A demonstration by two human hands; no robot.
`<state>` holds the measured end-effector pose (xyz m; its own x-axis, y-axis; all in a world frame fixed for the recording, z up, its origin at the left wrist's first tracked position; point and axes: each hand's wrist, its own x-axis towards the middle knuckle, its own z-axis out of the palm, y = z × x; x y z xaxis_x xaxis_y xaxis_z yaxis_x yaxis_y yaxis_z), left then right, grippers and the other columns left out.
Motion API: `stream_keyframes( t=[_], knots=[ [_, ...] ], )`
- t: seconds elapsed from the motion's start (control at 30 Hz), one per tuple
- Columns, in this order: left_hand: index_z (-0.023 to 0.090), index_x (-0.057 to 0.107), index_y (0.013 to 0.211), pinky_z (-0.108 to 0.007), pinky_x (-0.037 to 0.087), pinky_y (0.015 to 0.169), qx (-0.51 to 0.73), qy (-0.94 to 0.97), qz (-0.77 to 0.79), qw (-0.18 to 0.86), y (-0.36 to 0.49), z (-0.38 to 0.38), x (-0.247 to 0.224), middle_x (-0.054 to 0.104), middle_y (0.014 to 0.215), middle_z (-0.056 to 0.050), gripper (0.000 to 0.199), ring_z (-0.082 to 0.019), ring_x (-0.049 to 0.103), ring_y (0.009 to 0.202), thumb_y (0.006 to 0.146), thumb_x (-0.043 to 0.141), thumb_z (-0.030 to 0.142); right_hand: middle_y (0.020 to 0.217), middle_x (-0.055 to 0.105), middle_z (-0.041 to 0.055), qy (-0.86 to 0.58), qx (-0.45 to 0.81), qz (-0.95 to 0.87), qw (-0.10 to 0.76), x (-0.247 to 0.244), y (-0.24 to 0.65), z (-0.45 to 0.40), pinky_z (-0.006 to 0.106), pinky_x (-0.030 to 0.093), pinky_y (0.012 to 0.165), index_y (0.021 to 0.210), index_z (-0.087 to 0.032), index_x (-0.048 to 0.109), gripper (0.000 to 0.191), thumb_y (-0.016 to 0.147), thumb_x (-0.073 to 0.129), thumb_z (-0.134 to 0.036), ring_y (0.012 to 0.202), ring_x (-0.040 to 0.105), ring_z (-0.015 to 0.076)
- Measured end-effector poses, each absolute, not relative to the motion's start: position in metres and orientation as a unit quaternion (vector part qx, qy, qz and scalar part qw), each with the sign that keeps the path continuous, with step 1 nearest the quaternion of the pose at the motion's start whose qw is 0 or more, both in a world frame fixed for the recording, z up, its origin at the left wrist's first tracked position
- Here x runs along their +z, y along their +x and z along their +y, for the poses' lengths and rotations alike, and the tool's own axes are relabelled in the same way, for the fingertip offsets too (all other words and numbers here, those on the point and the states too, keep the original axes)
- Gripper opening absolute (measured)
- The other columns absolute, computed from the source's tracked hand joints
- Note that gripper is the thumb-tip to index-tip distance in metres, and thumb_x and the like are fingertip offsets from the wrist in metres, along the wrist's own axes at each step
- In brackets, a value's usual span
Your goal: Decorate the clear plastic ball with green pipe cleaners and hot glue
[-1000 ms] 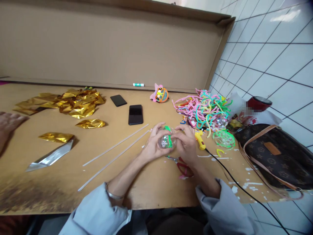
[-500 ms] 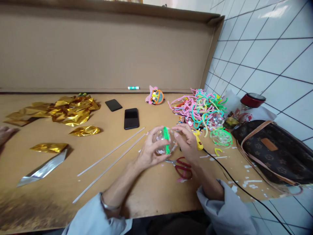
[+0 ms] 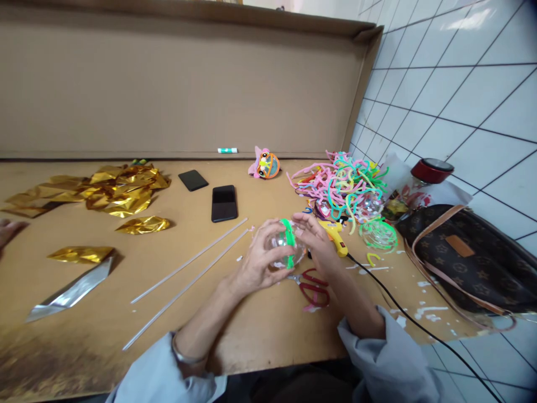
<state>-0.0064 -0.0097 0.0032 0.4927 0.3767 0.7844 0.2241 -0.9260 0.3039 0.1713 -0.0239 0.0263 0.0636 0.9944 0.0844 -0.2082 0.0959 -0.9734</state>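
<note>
A clear plastic ball (image 3: 276, 256) with a bright green fuzzy strip (image 3: 289, 240) around its middle is held just above the table. My left hand (image 3: 260, 258) wraps its left side, thumb across the front. On the other side, my right hand (image 3: 319, 244) has its fingers curled against the ball's right edge. Red-handled scissors (image 3: 314, 288) lie beneath my hands. Just behind my right hand rests a yellow glue gun (image 3: 338, 239), partly hidden.
Two thin clear glue sticks (image 3: 188, 263) lie to the left, with gold foil (image 3: 121, 190) and two phones (image 3: 224, 202) beyond. Colourful pipe cleaners (image 3: 335, 184) are heaped behind. A brown handbag (image 3: 465, 257) and black cord (image 3: 411, 319) are at right. Another person's hand (image 3: 10, 229) shows far left.
My right fingers have gone from a pinch beside the ball to lying against its right side. The ball has turned slightly in my left hand.
</note>
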Motion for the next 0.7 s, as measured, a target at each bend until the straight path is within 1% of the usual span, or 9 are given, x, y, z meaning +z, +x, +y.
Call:
stream_keyframes(
  t=[0.13,0.3,0.57,0.7],
  knots=[
    [0.024,0.062,0.109,-0.060,0.044,0.109,0.472,0.865,0.154,0.069,-0.0033,-0.0103,0.0035,0.048,0.133,-0.012,0.033,-0.033,0.048,0.132,0.080,0.077,0.028,0.113,0.067,0.0036,-0.426,0.539,-0.443,0.575,0.0263,0.1710,-0.0227,0.040,0.045,0.101,0.102,-0.026,0.061,0.040,0.065,0.072,-0.035,0.117,0.058,0.0246],
    [0.025,0.062,0.109,-0.059,0.042,0.109,0.459,0.872,0.154,0.074,-0.0022,-0.0120,0.0047,0.053,0.132,-0.012,0.033,-0.032,0.051,0.130,0.080,0.077,0.028,0.107,0.067,0.0035,-0.417,0.557,-0.434,0.572,0.0229,0.1690,-0.0225,0.036,0.048,0.092,0.103,-0.024,0.061,0.039,0.064,0.066,-0.030,0.108,0.061,0.0230],
    [0.025,0.063,0.111,-0.060,0.041,0.110,0.454,0.875,0.153,0.077,-0.0035,-0.0107,0.0053,0.055,0.131,-0.013,0.035,-0.032,0.052,0.129,0.079,0.077,0.029,0.105,0.067,0.0030,-0.397,0.547,-0.455,0.580,0.0187,0.1667,-0.0236,0.033,0.051,0.083,0.107,-0.026,0.059,0.038,0.070,0.065,-0.030,0.099,0.064,0.0211],
    [0.024,0.061,0.110,-0.059,0.043,0.109,0.453,0.877,0.146,0.070,-0.0023,-0.0107,0.0076,0.055,0.130,-0.014,0.032,-0.032,0.052,0.130,0.082,0.074,0.029,0.105,0.067,0.0030,-0.400,0.548,-0.450,0.580,0.0191,0.1666,-0.0237,0.032,0.051,0.082,0.106,-0.026,0.059,0.039,0.069,0.066,-0.032,0.097,0.064,0.0206]
  ],
)
